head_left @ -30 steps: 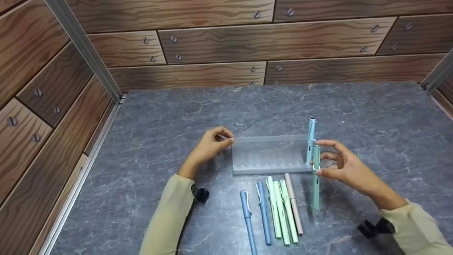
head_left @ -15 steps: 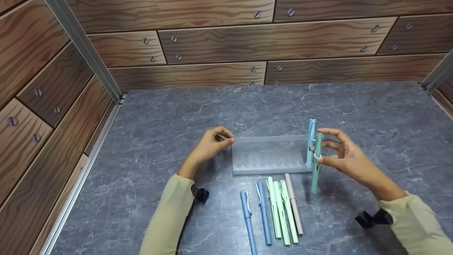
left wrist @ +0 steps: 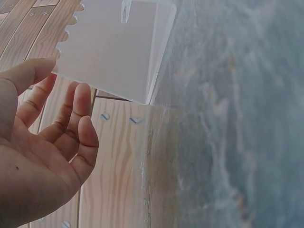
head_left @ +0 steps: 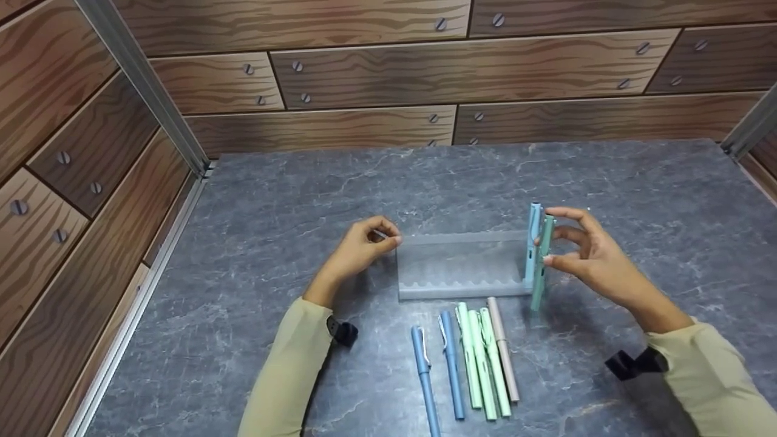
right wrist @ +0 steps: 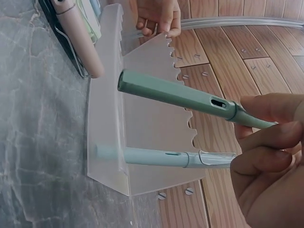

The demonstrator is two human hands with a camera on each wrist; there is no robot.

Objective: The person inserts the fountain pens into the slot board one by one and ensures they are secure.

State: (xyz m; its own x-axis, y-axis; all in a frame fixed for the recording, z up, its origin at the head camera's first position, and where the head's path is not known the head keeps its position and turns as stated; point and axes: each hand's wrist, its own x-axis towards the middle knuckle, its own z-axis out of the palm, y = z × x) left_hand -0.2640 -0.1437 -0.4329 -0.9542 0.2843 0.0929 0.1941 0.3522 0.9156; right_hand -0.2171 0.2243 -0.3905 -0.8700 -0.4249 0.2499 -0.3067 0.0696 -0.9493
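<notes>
A frosted, see-through pen stand (head_left: 461, 261) with scalloped edges stands on the table. My left hand (head_left: 367, 246) pinches its upper left corner between thumb and finger, as the left wrist view shows too. At the stand's right end a light blue pen (head_left: 533, 243) is upright in a slot. My right hand (head_left: 586, 255) grips a dark green pen (right wrist: 175, 97) near its upper part, thumb on one side and fingers on the other. The green pen hangs nearly upright, in front of the light blue pen and overlapping it in the head view.
In front of the stand lie two blue pens (head_left: 452, 364), three light green pens (head_left: 482, 364) and a pinkish-brown pen (head_left: 504, 352), side by side. Wood-patterned panels (head_left: 364, 73) wall off the back and left of the grey marbled table (head_left: 291, 188).
My right hand has moved away from me and upward with the green pen, bringing it up close to the stand's right end. My left hand has stayed on the stand's corner.
</notes>
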